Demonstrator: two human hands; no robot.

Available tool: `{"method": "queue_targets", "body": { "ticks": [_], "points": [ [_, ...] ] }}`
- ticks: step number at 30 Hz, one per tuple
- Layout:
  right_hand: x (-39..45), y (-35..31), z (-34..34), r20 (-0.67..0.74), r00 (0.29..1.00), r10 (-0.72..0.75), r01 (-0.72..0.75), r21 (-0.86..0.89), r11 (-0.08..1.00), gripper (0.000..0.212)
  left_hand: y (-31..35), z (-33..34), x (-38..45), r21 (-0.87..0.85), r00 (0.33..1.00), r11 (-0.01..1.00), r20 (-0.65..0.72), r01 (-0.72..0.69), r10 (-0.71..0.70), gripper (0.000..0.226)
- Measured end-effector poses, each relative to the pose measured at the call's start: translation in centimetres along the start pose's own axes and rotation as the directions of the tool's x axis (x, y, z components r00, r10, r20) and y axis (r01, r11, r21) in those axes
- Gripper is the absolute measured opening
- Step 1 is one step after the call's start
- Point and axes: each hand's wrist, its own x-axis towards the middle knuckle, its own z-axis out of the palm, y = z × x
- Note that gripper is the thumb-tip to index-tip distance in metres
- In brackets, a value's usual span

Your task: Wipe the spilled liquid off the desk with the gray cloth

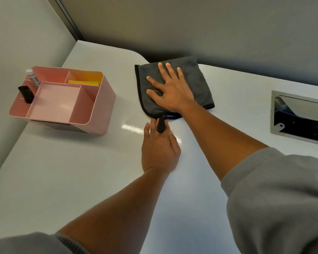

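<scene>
Upper centre of the frame, the gray cloth [196, 81] lies folded on the desk [81, 171]. The right hand [171, 94] presses it with flat, spread fingers, probably to soak liquid; the left hand [159, 151], fingers straight, steadies its black loop [161, 125].

Right hand [171, 94] flat on gray cloth [196, 79].

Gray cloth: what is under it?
Only white desk shows around the gray cloth. The right hand presses flat on top; whatever lies beneath, liquid included, is covered.
</scene>
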Motion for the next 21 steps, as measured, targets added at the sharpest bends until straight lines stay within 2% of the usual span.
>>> {"method": "queue_targets", "body": {
  "ticks": [2,5,8,12,18,21],
  "points": [
    [-0.5,0.7,-0.2,-0.006,1.000,-0.022,0.022,0.031,0.999,0.063,0.0,-0.1,0.0,-0.034,1.000,0.999,-0.027,-0.001,0.000,0.047],
    [-1.5,2.5,-0.4,-0.021,0.999,0.028,-0.027,0.044,0.999,0.063,-0.1,-0.3,0.0,-0.076,0.999,0.996,-0.038,-0.039,0.036,0.050],
    [-3.9,5.8,-0.7,-0.053,0.981,0.187,-0.183,0.068,0.981,0.066,-0.3,0.0,0.1,-0.033,0.993,0.992,0.003,-0.119,0.119,0.055],
    [-9.4,9.4,-0.7,-0.082,0.909,0.408,-0.400,0.100,0.911,0.068,-0.5,0.3,0.2,-0.017,0.992,0.992,0.013,-0.122,0.122,0.055],
    [-16.4,6.2,0.3,-0.084,0.799,0.596,-0.589,0.091,0.803,0.065,-0.1,0.0,0.2,-0.001,0.992,0.994,0.061,-0.110,0.109,0.055],
    [-19.3,4.5,0.7,-0.095,0.785,0.612,-0.603,0.106,0.791,0.065,-0.1,-0.2,0.2,-0.021,0.993,0.994,0.057,-0.103,0.104,0.054]
  ]
}}
